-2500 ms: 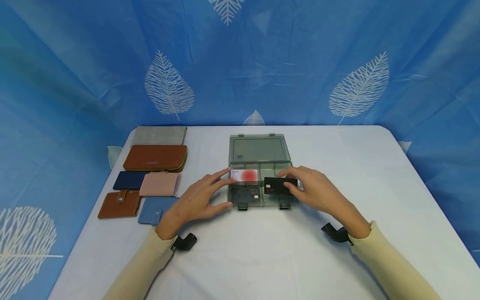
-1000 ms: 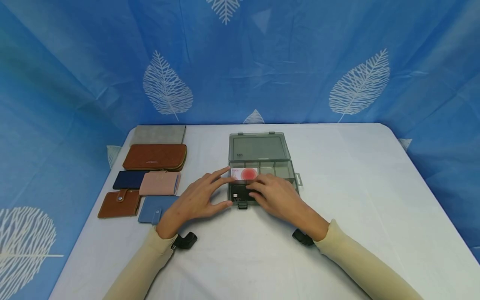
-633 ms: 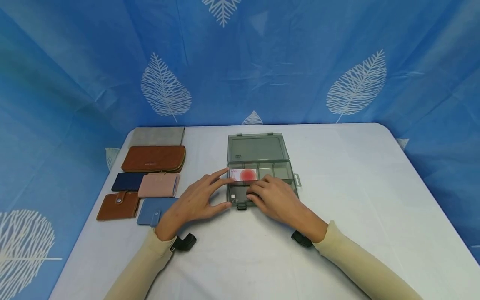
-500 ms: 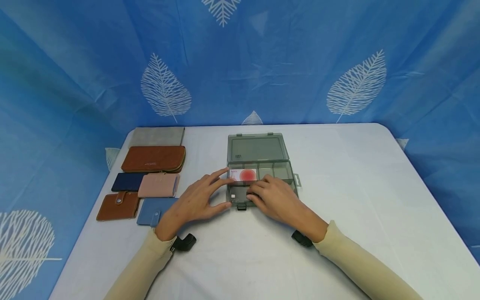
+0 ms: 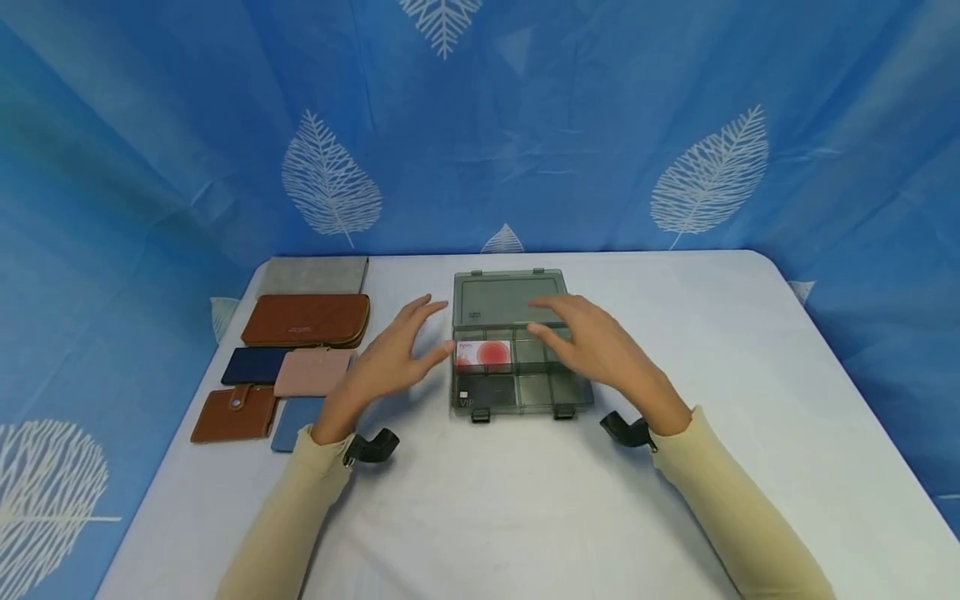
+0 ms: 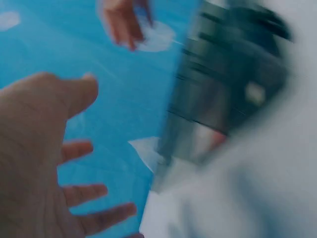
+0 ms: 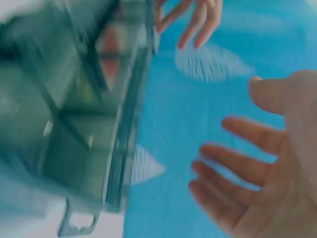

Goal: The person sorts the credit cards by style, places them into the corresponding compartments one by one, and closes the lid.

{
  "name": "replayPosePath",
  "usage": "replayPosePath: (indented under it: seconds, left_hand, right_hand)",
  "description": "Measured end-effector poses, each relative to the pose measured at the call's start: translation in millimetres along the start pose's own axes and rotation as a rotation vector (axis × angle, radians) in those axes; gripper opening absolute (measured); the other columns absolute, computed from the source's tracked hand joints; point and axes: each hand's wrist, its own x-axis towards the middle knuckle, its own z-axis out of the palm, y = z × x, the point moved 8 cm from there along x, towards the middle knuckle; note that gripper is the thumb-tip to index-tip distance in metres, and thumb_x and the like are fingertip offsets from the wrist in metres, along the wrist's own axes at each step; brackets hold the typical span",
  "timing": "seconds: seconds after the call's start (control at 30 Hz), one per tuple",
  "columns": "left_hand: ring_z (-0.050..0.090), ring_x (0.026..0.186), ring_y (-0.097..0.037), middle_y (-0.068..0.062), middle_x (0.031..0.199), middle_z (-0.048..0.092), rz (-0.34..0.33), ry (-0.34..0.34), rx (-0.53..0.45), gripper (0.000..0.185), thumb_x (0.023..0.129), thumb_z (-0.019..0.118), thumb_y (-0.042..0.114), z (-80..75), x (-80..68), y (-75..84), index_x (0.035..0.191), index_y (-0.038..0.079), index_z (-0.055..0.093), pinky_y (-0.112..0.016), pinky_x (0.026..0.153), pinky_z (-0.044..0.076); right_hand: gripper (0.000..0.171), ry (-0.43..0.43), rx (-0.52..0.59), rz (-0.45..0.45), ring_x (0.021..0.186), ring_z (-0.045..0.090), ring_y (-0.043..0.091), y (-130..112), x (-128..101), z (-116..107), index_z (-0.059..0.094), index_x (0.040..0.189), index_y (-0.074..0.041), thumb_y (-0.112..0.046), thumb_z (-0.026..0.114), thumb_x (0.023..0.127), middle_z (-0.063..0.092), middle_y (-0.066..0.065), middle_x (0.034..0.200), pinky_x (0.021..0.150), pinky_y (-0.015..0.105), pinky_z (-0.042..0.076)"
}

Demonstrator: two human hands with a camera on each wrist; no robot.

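A translucent grey-green divided box (image 5: 534,390) lies on the white table with its lid (image 5: 498,300) laid back. In its left compartments sit a white card with a red circle (image 5: 483,354) and a black VIP card (image 5: 487,392); the right compartments hold nothing visible. My left hand (image 5: 393,354) is raised just left of the box, fingers spread and holding nothing. Over the box's right side hovers my right hand (image 5: 600,346), its fingers relaxed with nothing in them. Both wrist views show the palms bare, the box blurred beside them.
Several wallets lie at the table's left: a grey one (image 5: 315,275), a long brown zip wallet (image 5: 306,320), a navy one (image 5: 253,366), a pink one (image 5: 309,372), a small brown one (image 5: 234,414) and a blue one (image 5: 296,425). A blue leaf-print cloth (image 5: 525,125) hangs behind.
The right hand first carried a black VIP card to the front left compartment and pressed there. Now both hands have lifted away, the right one back rightward, leaving the card inside.
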Motion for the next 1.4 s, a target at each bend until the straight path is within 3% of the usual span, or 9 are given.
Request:
replayPosePath:
  seconds: [0.13,0.3,0.47,0.63,0.87,1.0,1.17,1.4]
  left_hand:
    - [0.050,0.146,-0.048,-0.025,0.174,0.024,-0.123,0.032,-0.161,0.073,0.113,0.055,0.041,-8.1,25.1,-8.7,0.172,0.009,0.025,-0.065,0.112,0.046]
    - [0.050,0.147,-0.046,-0.023,0.175,0.024,-0.311,0.042,-0.368,0.076,0.114,0.046,0.051,2.1,45.1,-27.5,0.172,0.011,0.020,-0.059,0.113,0.047]
    - [0.057,0.141,-0.041,-0.021,0.174,0.029,-0.387,0.057,-0.508,0.072,0.116,0.043,0.048,18.6,55.3,-39.2,0.172,0.009,0.020,-0.052,0.114,0.049]
    - [0.061,0.134,-0.041,-0.022,0.170,0.037,-0.380,0.076,-0.503,0.070,0.116,0.043,0.047,26.8,58.0,-38.1,0.171,0.006,0.024,-0.052,0.110,0.051]
    - [0.053,0.143,-0.041,-0.021,0.171,0.037,-0.378,0.121,-0.549,0.070,0.115,0.044,0.048,28.9,57.7,-34.4,0.171,0.009,0.026,-0.054,0.114,0.047]
    - [0.049,0.148,-0.039,-0.021,0.168,0.039,-0.353,0.177,-0.587,0.067,0.115,0.047,0.045,24.8,58.3,-31.6,0.169,0.010,0.029,-0.055,0.116,0.045]
    - [0.055,0.143,-0.038,-0.020,0.165,0.044,-0.316,0.259,-0.625,0.065,0.115,0.051,0.044,16.7,57.2,-27.6,0.168,0.011,0.033,-0.052,0.116,0.045]
    - [0.056,0.141,-0.037,-0.019,0.159,0.047,-0.191,0.315,-0.628,0.067,0.115,0.052,0.042,-6.7,53.7,-6.1,0.170,0.012,0.029,-0.053,0.116,0.046]
  right_hand:
    - [0.065,-0.039,0.151,0.139,0.151,0.043,0.046,36.6,13.8,1.5,0.038,0.166,-0.003,-0.038,0.055,0.114,0.039,0.022,0.169,0.119,0.064,0.037]
    - [0.074,-0.065,0.241,0.243,0.152,0.038,0.052,65.3,20.1,13.4,0.023,0.171,-0.002,-0.043,0.049,0.115,0.026,0.028,0.173,0.119,0.066,0.037]
    - [0.076,-0.082,0.336,0.318,0.156,0.035,0.048,84.2,18.8,20.3,0.019,0.172,-0.005,-0.048,0.046,0.115,0.026,0.028,0.173,0.120,0.065,0.036]
    - [0.073,-0.089,0.418,0.366,0.155,0.038,0.047,94.4,16.5,24.6,0.021,0.172,-0.006,-0.047,0.045,0.116,0.032,0.027,0.171,0.121,0.063,0.036]
    - [0.071,-0.086,0.511,0.377,0.154,0.040,0.046,101.3,17.0,32.2,0.021,0.171,-0.003,-0.042,0.045,0.117,0.034,0.028,0.170,0.122,0.059,0.036]
    - [0.071,-0.039,0.551,0.380,0.153,0.041,0.045,106.0,16.0,28.3,0.021,0.172,-0.006,-0.041,0.047,0.116,0.036,0.027,0.170,0.122,0.060,0.035]
    - [0.073,0.025,0.588,0.361,0.156,0.038,0.042,108.1,14.8,20.0,0.019,0.173,-0.010,-0.041,0.051,0.115,0.037,0.025,0.169,0.125,0.058,0.033]
    - [0.075,0.065,0.579,0.316,0.154,0.043,0.039,102.0,14.3,-0.3,0.022,0.173,-0.016,-0.044,0.056,0.113,0.042,0.020,0.166,0.124,0.061,0.032]
